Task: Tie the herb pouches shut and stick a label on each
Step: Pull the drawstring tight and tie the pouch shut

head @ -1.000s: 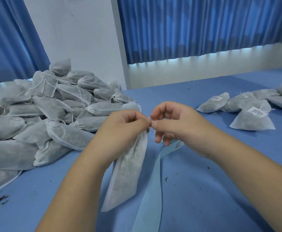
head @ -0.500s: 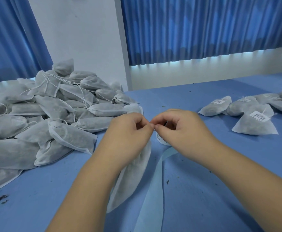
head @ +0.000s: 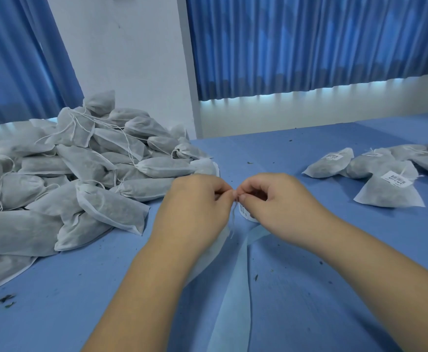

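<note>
Two forearms reach in from the bottom edge over a blue table scattered with dark herb crumbs. Between them a pale blue strip of label backing runs away from the viewer.

The pouch being worked on lies just right of the left forearm and is mostly hidden beneath it. A second ago it hung free in the air below raised hands. Now the hands have dropped and the pouch looks to rest on the table.

Above it the left hand and right hand meet, fingertips touching. Each hand's fingers are curled, with thumb and forefinger pinching the white string. A loose tail of string now dangles between the hands, which did not show before. This suggests the knot is being drawn tight, though the knot itself is hidden by the fingers.

A white printed label now peeks out under the right hand, at the end of the strip. It is close at hand for the sticking step, which is not yet done on this pouch.

Farther left is a large pile of grey pouches with loose strings and no labels. Farther right, well apart, lie a few finished pouches bearing labels. Most of the work seems to remain.

Behind stand a white wall and blue curtains.
</note>
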Demonstrator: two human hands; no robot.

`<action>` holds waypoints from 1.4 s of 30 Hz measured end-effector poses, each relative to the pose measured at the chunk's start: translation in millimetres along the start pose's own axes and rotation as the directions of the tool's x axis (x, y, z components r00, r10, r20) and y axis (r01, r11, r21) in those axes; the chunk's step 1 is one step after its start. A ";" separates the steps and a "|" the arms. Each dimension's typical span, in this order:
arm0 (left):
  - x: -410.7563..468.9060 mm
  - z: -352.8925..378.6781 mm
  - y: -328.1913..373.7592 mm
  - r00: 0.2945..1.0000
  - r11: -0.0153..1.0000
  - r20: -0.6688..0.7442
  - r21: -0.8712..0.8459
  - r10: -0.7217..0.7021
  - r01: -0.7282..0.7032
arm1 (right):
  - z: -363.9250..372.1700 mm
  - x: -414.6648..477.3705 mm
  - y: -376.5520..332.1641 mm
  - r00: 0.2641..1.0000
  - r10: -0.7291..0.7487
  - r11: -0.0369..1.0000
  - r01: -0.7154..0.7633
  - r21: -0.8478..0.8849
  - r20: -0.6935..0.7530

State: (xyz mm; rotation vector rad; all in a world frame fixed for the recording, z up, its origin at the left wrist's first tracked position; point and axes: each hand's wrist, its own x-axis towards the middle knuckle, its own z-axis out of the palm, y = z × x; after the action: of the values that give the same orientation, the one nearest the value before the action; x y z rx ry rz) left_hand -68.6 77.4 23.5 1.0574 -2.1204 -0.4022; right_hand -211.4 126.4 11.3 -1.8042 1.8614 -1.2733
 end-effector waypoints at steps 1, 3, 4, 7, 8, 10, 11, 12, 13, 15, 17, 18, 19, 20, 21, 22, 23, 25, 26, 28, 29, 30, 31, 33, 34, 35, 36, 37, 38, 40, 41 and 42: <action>0.3 -0.4 -0.1 1.000 0.999 0.007 -0.051 -0.012 0.012 | -0.2 0.2 -0.2 1.000 0.012 1.000 -0.012 0.019 0.005; 0.5 -1.3 -0.4 0.999 0.986 0.022 -0.160 -0.046 0.049 | -1.5 0.4 -0.4 0.999 0.033 0.998 -0.034 0.055 0.009; 0.6 -1.8 -0.7 0.998 0.977 0.029 -0.200 -0.064 0.068 | -2.3 0.3 -0.5 0.999 0.044 0.996 -0.044 0.075 0.008; 2.1 -3.3 -1.6 0.993 0.947 0.048 -0.297 -0.111 0.120 | -4.1 -0.2 -0.3 0.997 0.076 0.988 -0.077 0.137 0.009; 2.7 -4.2 -1.9 0.989 0.930 0.068 -0.337 -0.131 0.147 | -4.6 -0.3 -0.3 0.996 0.086 0.985 -0.086 0.148 0.011; 3.1 -6.4 -1.9 0.975 0.884 0.148 -0.417 -0.166 0.214 | -5.4 -0.2 -1.1 0.995 0.099 0.981 -0.101 0.167 0.018; 2.9 -7.4 -1.9 0.964 0.856 0.198 -0.452 -0.177 0.250 | -5.8 -0.2 -2.0 0.994 0.103 0.978 -0.105 0.179 0.024; 2.7 -8.5 -1.8 0.951 0.828 0.246 -0.483 -0.185 0.286 | -6.4 -0.6 -2.8 0.994 0.103 0.976 -0.107 0.189 0.029; 2.4 -9.7 -1.7 0.937 0.800 0.290 -0.506 -0.193 0.321 | -6.9 -0.8 -3.4 0.995 0.099 0.975 -0.103 0.195 0.031; 2.0 -12.5 -1.1 0.906 0.740 0.369 -0.547 -0.206 0.391 | -7.3 -1.3 -4.1 0.996 0.086 0.976 -0.090 0.196 0.031; 1.4 -15.2 0.0 0.871 0.664 0.445 -0.590 -0.207 0.459 | -6.8 -1.4 -4.4 0.998 0.066 0.977 -0.069 0.200 0.022; 1.2 -16.1 0.4 0.859 0.636 0.469 -0.604 -0.204 0.481 | -6.3 -1.3 -4.4 0.999 0.052 0.979 -0.052 0.198 0.007; 1.1 -16.4 0.4 0.854 0.620 0.479 -0.612 -0.204 0.491 | -5.6 -1.1 -4.4 0.999 0.036 0.981 -0.032 0.192 -0.019; 1.1 -16.3 0.5 0.854 0.612 0.477 -0.619 -0.206 0.493 | -4.8 -1.0 -4.5 0.998 0.020 0.983 -0.010 0.182 -0.053; 1.2 -15.9 0.5 0.858 0.608 0.469 -0.625 -0.210 0.490 | -4.0 -0.9 -4.6 0.996 0.004 0.985 0.011 0.171 -0.088; 1.2 -15.4 0.7 0.863 0.606 0.457 -0.631 -0.214 0.485 | -3.5 -1.0 -5.0 0.993 -0.009 0.987 0.028 0.161 -0.116; 1.4 -14.9 1.1 0.868 0.602 0.446 -0.639 -0.218 0.479 | -3.2 -1.2 -5.6 0.991 -0.022 0.987 0.042 0.155 -0.133; 1.5 -14.2 2.0 0.876 0.595 0.427 -0.653 -0.222 0.469 | -3.8 -2.3 -7.0 0.990 -0.048 0.987 0.068 0.149 -0.132; 1.4 -13.9 2.2 0.880 0.593 0.420 -0.658 -0.222 0.464 | -4.4 -3.1 -7.6 0.991 -0.065 0.986 0.082 0.144 -0.118; 1.5 -13.1 1.6 0.890 0.592 0.398 -0.671 -0.221 0.447 | -5.2 -4.7 -8.5 0.992 -0.092 0.983 0.104 0.153 -0.081; 1.7 -12.7 1.1 0.898 0.592 0.383 -0.679 -0.218 0.434 | -5.1 -5.0 -8.5 0.993 -0.098 0.980 0.108 0.169 -0.068; 1.7 -12.4 0.1 0.905 0.594 0.368 -0.687 -0.212 0.418 | -5.0 -5.1 -8.1 0.994 -0.097 0.978 0.106 0.181 -0.060; 1.8 -11.9 -0.6 0.912 0.600 0.355 -0.691 -0.204 0.403 | -4.8 -4.8 -7.3 0.994 -0.091 0.978 0.100 0.184 -0.058; 2.1 -11.3 -2.3 0.921 0.637 0.337 -0.671 -0.193 0.379 | -5.0 -4.1 -5.5 0.996 -0.075 0.983 0.083 0.161 -0.056; 2.3 -11.0 -3.5 0.925 0.669 0.329 -0.647 -0.188 0.366 | -5.7 -3.8 -4.9 0.996 -0.070 0.988 0.076 0.137 -0.049; 2.5 -10.4 -4.8 0.930 0.706 0.318 -0.616 -0.184 0.350 | -6.5 -3.6 -4.4 0.997 -0.068 0.992 0.072 0.104 -0.038; 2.7 -9.9 -6.2 0.935 0.744 0.306 -0.580 -0.180 0.333 | -7.5 -3.5 -4.1 0.998 -0.065 0.995 0.067 0.067 -0.025; 2.8 -9.2 -7.1 0.941 0.777 0.290 -0.545 -0.177 0.314 | -8.3 -3.3 -3.5 0.998 -0.059 0.998 0.060 0.029 -0.015; 3.0 -8.7 -7.7 0.947 0.804 0.271 -0.515 -0.175 0.296 | -9.1 -3.1 -2.8 0.999 -0.054 0.999 0.054 -0.007 -0.010; 3.5 -8.1 -8.6 0.956 0.838 0.234 -0.473 -0.178 0.272 | -9.9 -2.7 -2.0 0.998 -0.053 0.997 0.052 -0.057 -0.017; 4.0 -7.9 -9.4 0.957 0.844 0.227 -0.464 -0.181 0.269 | -10.3 -2.4 -2.4 0.998 -0.053 0.997 0.052 -0.052 -0.028; 4.4 -8.2 -10.8 0.957 0.845 0.225 -0.462 -0.184 0.271 | -11.4 -2.0 -2.6 0.998 -0.046 0.999 0.046 -0.011 -0.043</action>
State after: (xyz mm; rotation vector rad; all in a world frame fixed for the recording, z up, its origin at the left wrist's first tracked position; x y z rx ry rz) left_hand -58.4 67.6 25.3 0.9954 -1.8830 -1.1216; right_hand -217.2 133.2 19.1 -1.8497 1.8621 -1.3307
